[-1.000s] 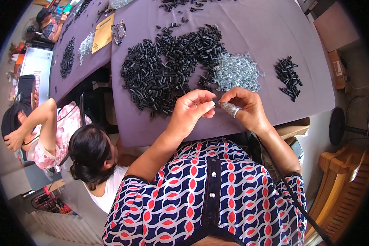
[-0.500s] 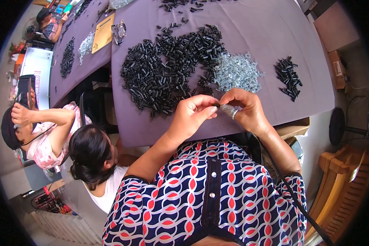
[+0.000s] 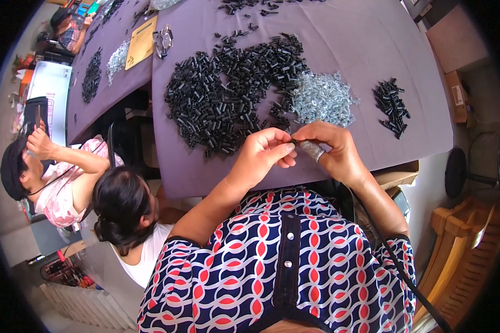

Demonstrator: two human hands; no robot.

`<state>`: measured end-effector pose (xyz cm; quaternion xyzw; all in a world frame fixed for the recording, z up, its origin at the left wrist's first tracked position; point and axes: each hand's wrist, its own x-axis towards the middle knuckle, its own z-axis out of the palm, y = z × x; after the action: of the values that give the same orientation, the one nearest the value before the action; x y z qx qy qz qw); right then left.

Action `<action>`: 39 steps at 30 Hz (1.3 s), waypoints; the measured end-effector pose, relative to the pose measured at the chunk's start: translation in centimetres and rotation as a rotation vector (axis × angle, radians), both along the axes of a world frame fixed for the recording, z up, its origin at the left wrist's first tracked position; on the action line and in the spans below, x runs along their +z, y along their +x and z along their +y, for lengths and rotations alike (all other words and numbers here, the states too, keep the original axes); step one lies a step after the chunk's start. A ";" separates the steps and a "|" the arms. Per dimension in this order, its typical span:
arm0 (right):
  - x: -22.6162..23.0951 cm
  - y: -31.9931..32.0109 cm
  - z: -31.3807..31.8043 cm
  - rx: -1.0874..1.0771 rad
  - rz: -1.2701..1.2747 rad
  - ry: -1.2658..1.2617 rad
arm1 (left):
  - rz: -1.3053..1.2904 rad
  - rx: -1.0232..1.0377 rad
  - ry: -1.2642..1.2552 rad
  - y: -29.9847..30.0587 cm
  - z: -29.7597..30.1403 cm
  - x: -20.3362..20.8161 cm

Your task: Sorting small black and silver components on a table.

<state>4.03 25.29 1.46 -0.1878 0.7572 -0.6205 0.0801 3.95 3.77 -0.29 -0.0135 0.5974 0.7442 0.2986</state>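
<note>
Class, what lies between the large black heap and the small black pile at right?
The head view shows a heap of clear pieces adjoining the large black heap, then bare purplish cloth before the small black pile.

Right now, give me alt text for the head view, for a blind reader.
A person's left hand and right hand meet at a small dark piece over a purple-grey, cloth-covered table. Beyond lie a large heap of small black parts, a heap of clear pieces and, further right, a smaller black heap; another person is at left.
</note>
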 end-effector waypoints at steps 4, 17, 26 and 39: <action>1.9 0.3 -0.4 0.098 0.282 0.228 | -0.071 0.077 0.126 0.1 -0.5 -0.6; 0.5 -1.7 2.1 -0.169 0.236 0.326 | 0.121 0.292 0.092 -0.8 -2.1 0.3; 0.1 -2.0 -0.1 -0.021 0.384 0.399 | 0.184 0.370 0.033 -1.8 -3.8 0.7; -0.7 -2.2 -1.6 0.099 0.513 0.529 | 0.195 0.362 0.004 -1.7 -4.3 0.3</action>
<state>1.79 23.65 0.81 -0.3462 0.8769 -0.3314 -0.0366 2.26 -0.52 0.05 -0.0480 0.6096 0.7848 0.1008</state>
